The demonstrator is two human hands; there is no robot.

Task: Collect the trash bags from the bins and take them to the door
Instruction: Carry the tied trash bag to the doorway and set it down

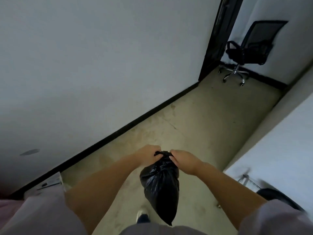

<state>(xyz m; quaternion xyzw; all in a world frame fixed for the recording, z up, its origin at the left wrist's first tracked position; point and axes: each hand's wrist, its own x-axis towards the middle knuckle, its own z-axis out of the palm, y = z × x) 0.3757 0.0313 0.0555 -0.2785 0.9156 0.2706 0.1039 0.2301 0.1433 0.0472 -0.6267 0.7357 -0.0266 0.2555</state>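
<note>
Pinching bunched neck, left hand (pixel 149 156), right hand (pixel 183 161), black trash bag (pixel 160 187) hanging below both grips

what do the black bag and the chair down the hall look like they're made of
The bag looks like thin glossy black plastic film: it crinkles and catches light, bunched at the neck in both hands. The chair seems to have a see-through black mesh back, dark padded seat, and a shiny chrome-like metal base; blur leaves the details uncertain.

an office corridor: bare white walls (pixel 101 65), a swivel chair (pixel 250 48).
</note>
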